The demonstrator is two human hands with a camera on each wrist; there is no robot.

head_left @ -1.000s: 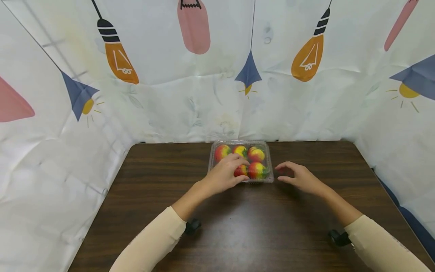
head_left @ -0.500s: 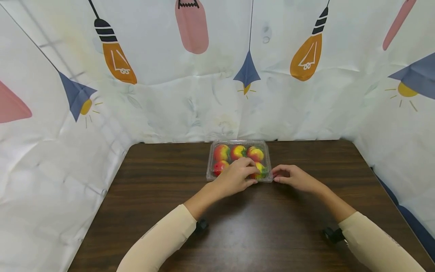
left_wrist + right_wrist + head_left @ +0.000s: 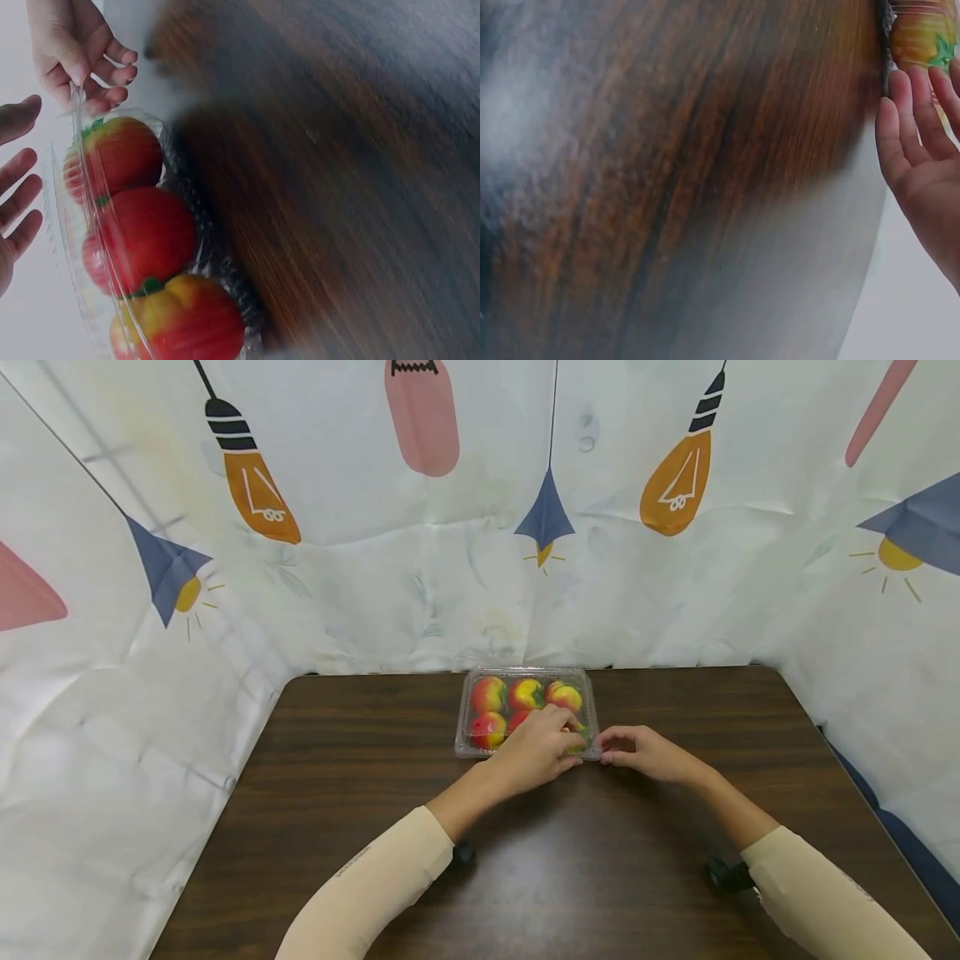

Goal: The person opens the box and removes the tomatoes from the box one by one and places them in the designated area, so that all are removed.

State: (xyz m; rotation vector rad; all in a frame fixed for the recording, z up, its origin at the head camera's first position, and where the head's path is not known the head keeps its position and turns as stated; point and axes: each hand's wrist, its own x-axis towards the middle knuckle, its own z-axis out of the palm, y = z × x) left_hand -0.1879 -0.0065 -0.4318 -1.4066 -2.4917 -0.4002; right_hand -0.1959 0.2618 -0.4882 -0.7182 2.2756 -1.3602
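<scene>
One view, left wrist, shows right fingers [image 3: 71,60] pinching box rim [image 3: 525,672], left fingers [image 3: 20,202] loose

Behind the dark wood-grained table [image 3: 360,760] hangs a white cloth [image 3: 450,610] printed with orange bulbs [image 3: 660,497], blue lamps [image 3: 547,514] and pink shapes [image 3: 423,422] (creases run across it). A dark blue patch [image 3: 918,858] shows past the table's right edge.
</scene>
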